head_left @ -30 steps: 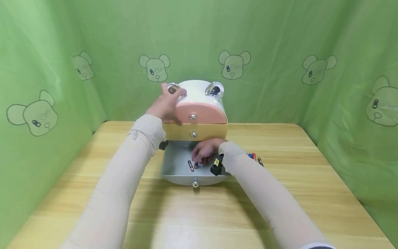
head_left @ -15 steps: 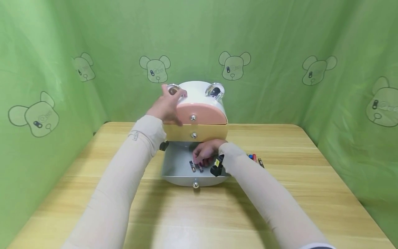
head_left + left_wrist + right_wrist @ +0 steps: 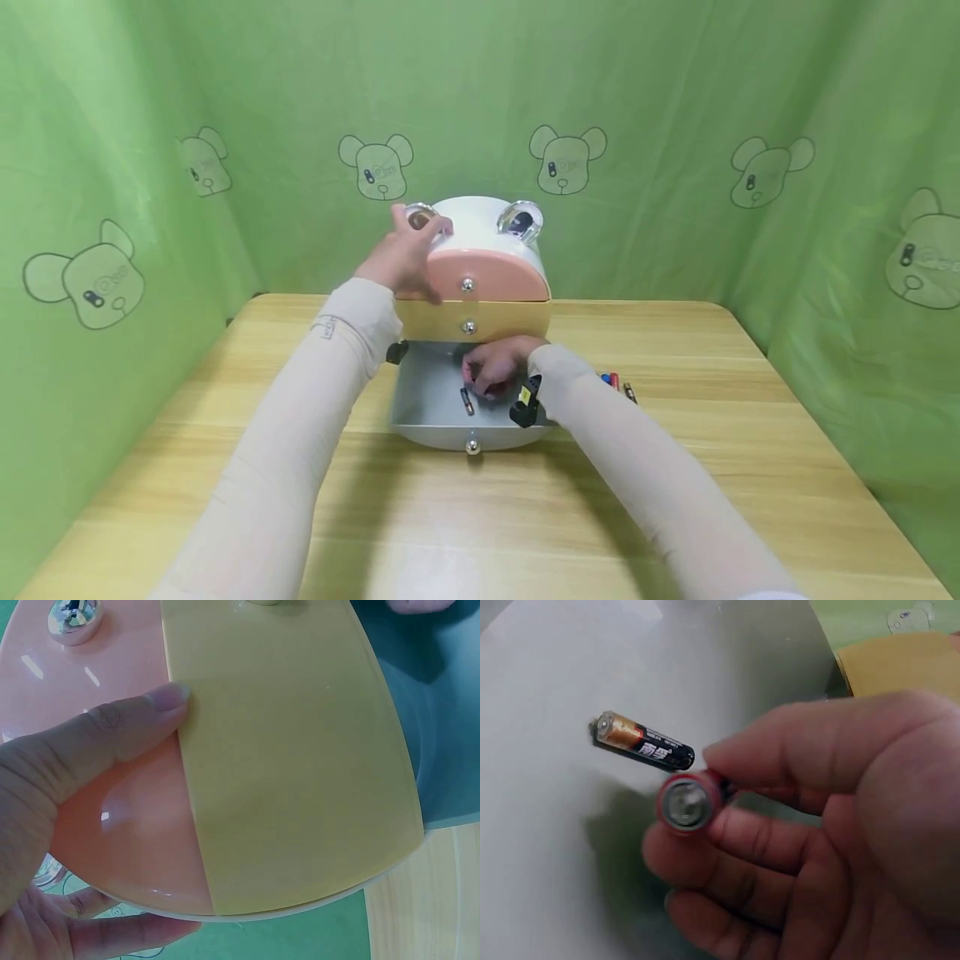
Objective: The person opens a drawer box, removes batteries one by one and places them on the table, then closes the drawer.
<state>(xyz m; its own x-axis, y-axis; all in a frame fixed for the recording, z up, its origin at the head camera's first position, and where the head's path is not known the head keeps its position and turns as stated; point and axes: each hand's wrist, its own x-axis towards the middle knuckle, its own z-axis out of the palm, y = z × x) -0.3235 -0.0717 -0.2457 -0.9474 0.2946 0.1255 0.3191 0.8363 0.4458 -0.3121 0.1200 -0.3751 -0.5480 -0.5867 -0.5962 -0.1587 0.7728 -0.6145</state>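
My left hand (image 3: 399, 257) grips the left side of a small frog-faced drawer cabinet (image 3: 476, 218), thumb on the pink top drawer front (image 3: 135, 795) and fingers behind its edge. Below the yellow middle drawer (image 3: 435, 320), the grey bottom drawer (image 3: 420, 396) is pulled out. Inside it my right hand (image 3: 498, 367) pinches a battery (image 3: 686, 802) between thumb and fingers, its red-rimmed end facing the right wrist camera. A black and copper battery (image 3: 645, 741) lies on the drawer floor beside the fingertips.
Right of the cabinet, partly behind the right sleeve, a red item (image 3: 615, 381), a blue item (image 3: 606, 378) and a battery-like black piece (image 3: 630, 392) lie on the wooden table (image 3: 450, 533). Green curtains (image 3: 465, 75) enclose the table's back and sides.
Of the two batteries lying at the right fingertips half a second ago, one is now lifted in the right hand's pinch. The left hand keeps its place on the cabinet.
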